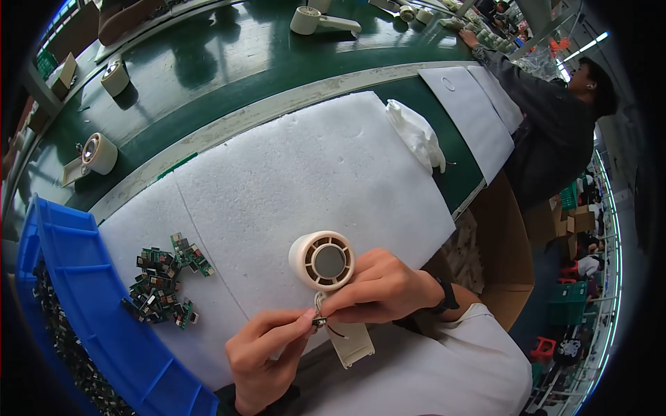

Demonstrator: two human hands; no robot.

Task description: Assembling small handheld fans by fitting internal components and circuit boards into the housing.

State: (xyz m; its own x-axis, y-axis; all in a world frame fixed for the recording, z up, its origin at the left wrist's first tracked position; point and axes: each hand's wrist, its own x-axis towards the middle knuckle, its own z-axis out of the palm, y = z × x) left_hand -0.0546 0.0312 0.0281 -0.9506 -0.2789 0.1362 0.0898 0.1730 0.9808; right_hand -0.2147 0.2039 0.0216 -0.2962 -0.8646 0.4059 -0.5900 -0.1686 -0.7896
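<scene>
Lower ctr of the frame, and here's the small green board (318, 322), pinched btwn thumb and forefinger of the left hand (267, 350). The right hand (381, 288) comes in from the right w/ its fingers drawn together at the thin wires (318, 301) — can't tell exactly what the tips grip. Just above sits the round cream fan (329, 262), grey disc facing up, right by those knuckles; its flat handle (354, 344) pokes out below, over the lap.

Handling, then: the board looks light and stiff, prob. fragile at its tiny parts, so edges only, pls. Wires look soft and easy to bend; a hard tug could prob. tear one loose. The fan looks like smooth, rigid plastic, a bit slippery maybe, prob. the heaviest pc here — best held round its outer wall, clear of the slots.

More boards lie in a pile (159, 284) at lower left, on the white foam sheet (277, 166). Labels? No brand or readable writing on fan, handle or boards, AFAICT.
</scene>
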